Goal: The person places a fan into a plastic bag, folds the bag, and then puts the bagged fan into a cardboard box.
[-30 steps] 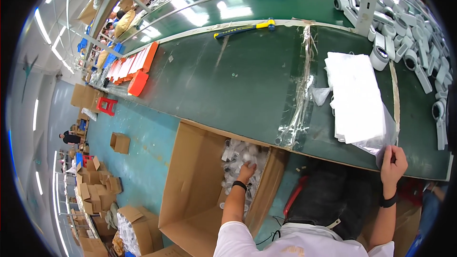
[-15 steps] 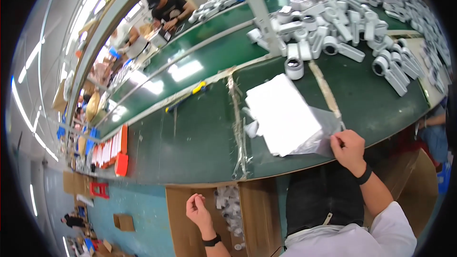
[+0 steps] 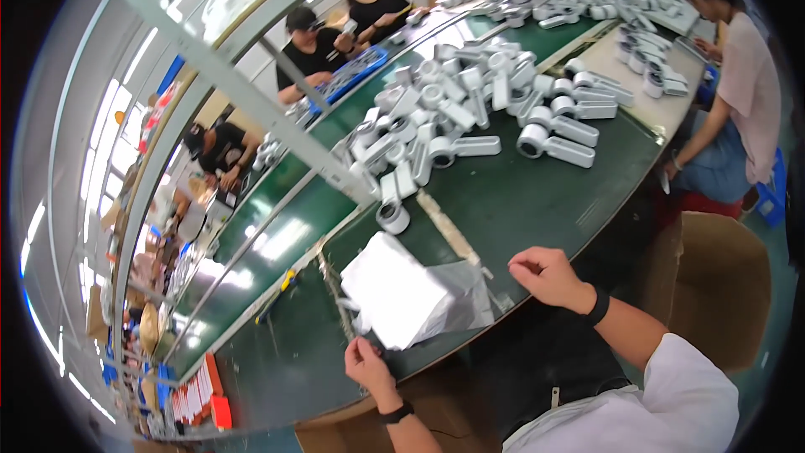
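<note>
On the green tabletop in front of me lies a stack of flat white sheets or bags (image 3: 390,289), with a clear, crinkled plastic bag (image 3: 470,294) at its right end. My left hand (image 3: 369,365) is at the table's front edge, close to the stack's lower left corner. Its fingertips are pressed together; whatever they might hold is too small to make out. My right hand (image 3: 549,277) hovers past the plastic bag's right end, apart from it, fingers curled together. I cannot see whether anything is between them. A dark band circles each wrist.
White-and-grey handheld devices (image 3: 453,101) are heaped beyond the stack. A metal post (image 3: 243,101) slants across the left side. A yellow-handled tool (image 3: 288,279) and orange-and-white boxes (image 3: 199,394) lie leftward. A cardboard box (image 3: 717,285) stands right, near a seated person (image 3: 738,109).
The view has swung rightward, bringing in more co-workers. My right hand has come away from the plastic bag's edge. My left hand has risen from below the table to beside the white stack.
</note>
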Demonstrator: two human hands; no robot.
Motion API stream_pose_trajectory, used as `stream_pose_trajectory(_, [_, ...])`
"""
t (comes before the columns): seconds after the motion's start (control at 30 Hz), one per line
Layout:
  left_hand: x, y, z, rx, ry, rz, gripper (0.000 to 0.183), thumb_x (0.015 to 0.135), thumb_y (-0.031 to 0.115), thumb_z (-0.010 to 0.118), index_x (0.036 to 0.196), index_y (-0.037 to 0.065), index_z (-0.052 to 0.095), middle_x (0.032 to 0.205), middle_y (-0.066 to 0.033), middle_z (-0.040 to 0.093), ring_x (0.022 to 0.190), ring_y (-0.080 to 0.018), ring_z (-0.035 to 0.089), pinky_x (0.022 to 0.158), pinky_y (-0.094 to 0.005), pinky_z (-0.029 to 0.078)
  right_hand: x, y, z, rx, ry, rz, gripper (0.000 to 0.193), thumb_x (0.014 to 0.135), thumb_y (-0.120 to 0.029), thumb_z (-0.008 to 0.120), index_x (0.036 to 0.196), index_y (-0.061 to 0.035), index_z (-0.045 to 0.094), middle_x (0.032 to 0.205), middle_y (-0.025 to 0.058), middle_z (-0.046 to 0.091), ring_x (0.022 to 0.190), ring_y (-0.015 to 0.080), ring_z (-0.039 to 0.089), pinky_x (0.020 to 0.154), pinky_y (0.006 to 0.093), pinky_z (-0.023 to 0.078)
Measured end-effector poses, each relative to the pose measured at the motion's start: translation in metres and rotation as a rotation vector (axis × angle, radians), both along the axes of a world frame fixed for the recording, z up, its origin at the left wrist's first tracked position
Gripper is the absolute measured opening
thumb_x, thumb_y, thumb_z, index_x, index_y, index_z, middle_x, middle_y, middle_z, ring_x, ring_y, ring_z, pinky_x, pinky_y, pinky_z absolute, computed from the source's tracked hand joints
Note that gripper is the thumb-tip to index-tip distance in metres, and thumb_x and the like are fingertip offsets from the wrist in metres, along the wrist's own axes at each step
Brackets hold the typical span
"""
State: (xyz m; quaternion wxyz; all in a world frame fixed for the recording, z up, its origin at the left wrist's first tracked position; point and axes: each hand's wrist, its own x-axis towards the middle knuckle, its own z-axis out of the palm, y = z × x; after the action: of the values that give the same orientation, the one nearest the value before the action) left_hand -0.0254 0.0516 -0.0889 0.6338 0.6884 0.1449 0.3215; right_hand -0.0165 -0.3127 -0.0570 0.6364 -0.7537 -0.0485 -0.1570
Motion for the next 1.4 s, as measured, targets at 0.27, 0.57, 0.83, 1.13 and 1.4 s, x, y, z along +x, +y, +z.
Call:
stream_pose_trajectory(0.27, [-0.001,-0.009,0.008,0.040,0.074,0.005,0.012,0.094,0.011,0.058,0.093,-0.001,0.061,0.073,-0.0021,0.057,0.060,-0.0078,0.050,0.054,-0.0210,0.041,0.070,-0.145,0.008,-0.712,-0.212,-0.657,0.038,0.077,-0.016,0.069,0.111,-0.0029,0.059,0.105,0.0125,0.059,0.101,0.0304,0.056,0.083,0.0410,0.048])
stream_pose_trajectory(0.57, [-0.004,-0.020,0.012,0.294,-0.095,0.141,0.011,0.091,0.010,0.061,0.092,-0.001,0.061,0.079,-0.0028,0.059,0.066,-0.0107,0.052,0.059,-0.0232,0.044,0.117,-0.144,0.005,-0.837,0.352,-0.364,0.031,0.080,-0.024,0.066,0.105,-0.0076,0.061,0.102,0.0137,0.063,0.091,0.0349,0.062,0.077,0.0459,0.049])
stream_pose_trajectory(0.83, [-0.035,-0.124,0.084,1.257,-0.178,-0.486,0.045,0.066,0.009,0.079,0.109,0.010,0.064,0.111,-0.0068,0.061,0.108,-0.0351,0.050,0.091,-0.0436,0.040,0.050,-0.055,0.025,0.730,0.457,0.256,0.034,0.092,-0.012,0.054,0.123,-0.0028,0.045,0.106,0.0135,0.064,0.070,0.0210,0.066,0.056,0.0321,0.054])
stream_pose_trajectory(1.13, [-0.011,-0.138,0.044,0.998,-0.309,-0.312,0.016,0.078,0.000,0.070,0.093,0.005,0.067,0.093,-0.0046,0.065,0.087,-0.0244,0.057,0.077,-0.0352,0.045,-0.002,0.001,0.006,0.891,0.439,0.450,0.047,0.076,0.000,0.060,0.121,-0.0040,0.045,0.099,0.0126,0.062,0.071,0.0210,0.063,0.062,0.0322,0.054])
stream_pose_trajectory(1.4, [-0.045,-0.165,0.031,0.097,-0.031,-0.308,0.011,0.087,-0.001,0.065,0.097,-0.002,0.066,0.095,-0.0054,0.068,0.078,-0.0087,0.059,0.067,-0.0214,0.048,-0.031,0.044,0.027,0.938,0.416,0.325,0.048,0.077,0.002,0.071,0.118,-0.0051,0.048,0.096,0.0078,0.062,0.071,0.0156,0.062,0.060,0.0299,0.052])
